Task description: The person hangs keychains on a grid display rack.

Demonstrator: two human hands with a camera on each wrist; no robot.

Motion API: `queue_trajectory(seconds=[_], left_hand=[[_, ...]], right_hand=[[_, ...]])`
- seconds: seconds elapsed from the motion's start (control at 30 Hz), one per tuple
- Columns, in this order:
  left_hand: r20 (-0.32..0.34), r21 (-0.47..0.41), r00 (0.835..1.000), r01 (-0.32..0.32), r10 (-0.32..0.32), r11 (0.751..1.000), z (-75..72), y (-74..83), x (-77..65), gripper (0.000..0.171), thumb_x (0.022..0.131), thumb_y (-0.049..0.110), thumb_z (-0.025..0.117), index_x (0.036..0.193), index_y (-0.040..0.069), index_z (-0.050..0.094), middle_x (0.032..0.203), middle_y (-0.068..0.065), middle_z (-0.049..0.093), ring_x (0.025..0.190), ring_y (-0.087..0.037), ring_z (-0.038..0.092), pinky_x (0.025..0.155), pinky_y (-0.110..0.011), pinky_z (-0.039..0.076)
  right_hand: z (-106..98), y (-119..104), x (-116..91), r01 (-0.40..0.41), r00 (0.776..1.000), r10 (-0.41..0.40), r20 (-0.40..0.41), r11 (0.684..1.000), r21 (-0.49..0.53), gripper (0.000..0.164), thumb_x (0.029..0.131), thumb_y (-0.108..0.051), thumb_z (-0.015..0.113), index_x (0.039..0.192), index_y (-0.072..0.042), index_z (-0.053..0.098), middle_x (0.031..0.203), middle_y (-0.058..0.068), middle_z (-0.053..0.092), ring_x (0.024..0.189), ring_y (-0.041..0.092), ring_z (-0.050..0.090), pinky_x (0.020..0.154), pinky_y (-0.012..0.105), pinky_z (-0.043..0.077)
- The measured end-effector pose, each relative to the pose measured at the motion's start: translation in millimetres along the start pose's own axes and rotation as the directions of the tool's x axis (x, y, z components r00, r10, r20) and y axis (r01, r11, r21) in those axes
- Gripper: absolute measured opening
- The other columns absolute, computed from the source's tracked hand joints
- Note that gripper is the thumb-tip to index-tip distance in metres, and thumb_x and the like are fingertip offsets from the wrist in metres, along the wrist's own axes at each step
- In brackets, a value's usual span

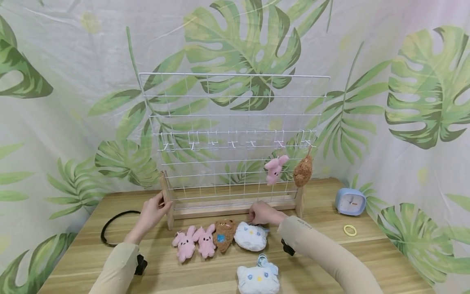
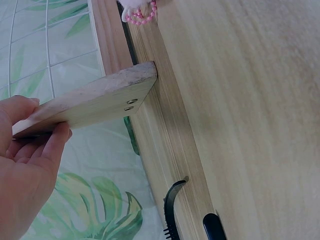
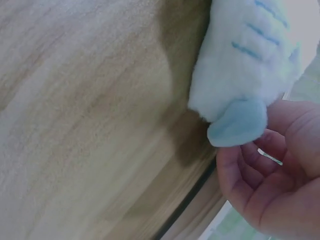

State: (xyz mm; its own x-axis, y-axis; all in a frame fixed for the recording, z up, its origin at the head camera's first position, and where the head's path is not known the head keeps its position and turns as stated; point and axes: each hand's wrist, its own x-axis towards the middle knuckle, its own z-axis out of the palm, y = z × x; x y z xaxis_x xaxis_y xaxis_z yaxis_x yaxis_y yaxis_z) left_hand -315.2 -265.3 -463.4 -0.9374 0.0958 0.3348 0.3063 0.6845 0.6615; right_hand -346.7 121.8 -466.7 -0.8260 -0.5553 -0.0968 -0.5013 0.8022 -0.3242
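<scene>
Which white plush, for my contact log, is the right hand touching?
The farther white plush, beside the brown bear; the right hand touches it, the nearer one lies untouched.

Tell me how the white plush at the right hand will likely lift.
The white plush is probably light and squashy, given its fluffy, rounded body. Its fuzzy surface should resist slipping. With the right hand at one edge, it may swing.

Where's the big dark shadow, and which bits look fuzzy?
Right wrist view: a soft dark shadow falls on the wood-grain tabletop beside the white kitty plush; left wrist view: the tabletop's grain looks smeary toward the right; head view: brighter, though the writing on the right sleeve is too small and blurry to read.
</scene>
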Motion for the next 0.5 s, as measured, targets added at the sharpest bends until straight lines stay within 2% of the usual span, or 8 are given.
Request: queue_trajectory(seconds=[0.1, 0.27, 0.5], left_hand=[[0.002, -0.001, 1.000, 0.002, -0.002, 1.000, 0.0, -0.4, -0.4, 0.039, 0.100, 0.012, 0.057, 0.131, -0.012, 0.053, 0.122, -0.038, 0.062, 0.111, -0.047, 0.065, 0.086, -0.048, 0.061], [0.003, -0.006, 1.000, -0.001, 0.001, 1.000, 0.1, -0.9, -0.1, 0.039, 0.100, 0.011, 0.057, 0.131, -0.012, 0.053, 0.123, -0.038, 0.061, 0.111, -0.048, 0.065, 0.086, -0.048, 0.062], [0.005, -0.008, 1.000, 0.006, -0.006, 1.000, 0.2, -0.6, -0.5, 0.039, 0.100, 0.010, 0.057, 0.131, -0.013, 0.052, 0.124, -0.039, 0.060, 0.112, -0.048, 0.064, 0.088, -0.048, 0.061]], right_hand=[[0.1, 0.0, 1.4, -0.008, 0.999, 0.008, 0.031, 1.000, -0.021, 0.021, 0.079, 0.000, 0.073, 0.062, -0.010, 0.065, 0.057, -0.006, 0.054, 0.054, 0.006, 0.042, 0.050, 0.017, 0.034], [-3.4, -1.6, 2.4, -0.006, 0.996, 0.010, 0.090, 0.999, -0.043, 0.038, 0.079, 0.003, 0.066, 0.051, -0.015, 0.047, 0.047, -0.008, 0.033, 0.046, 0.007, 0.027, 0.047, 0.019, 0.023], [-9.0, -5.0, -0.8, -0.093, 0.986, 0.094, 0.137, 0.996, -0.012, 0.035, 0.080, 0.005, 0.067, 0.058, -0.014, 0.048, 0.053, -0.005, 0.039, 0.050, 0.009, 0.033, 0.048, 0.020, 0.026]])
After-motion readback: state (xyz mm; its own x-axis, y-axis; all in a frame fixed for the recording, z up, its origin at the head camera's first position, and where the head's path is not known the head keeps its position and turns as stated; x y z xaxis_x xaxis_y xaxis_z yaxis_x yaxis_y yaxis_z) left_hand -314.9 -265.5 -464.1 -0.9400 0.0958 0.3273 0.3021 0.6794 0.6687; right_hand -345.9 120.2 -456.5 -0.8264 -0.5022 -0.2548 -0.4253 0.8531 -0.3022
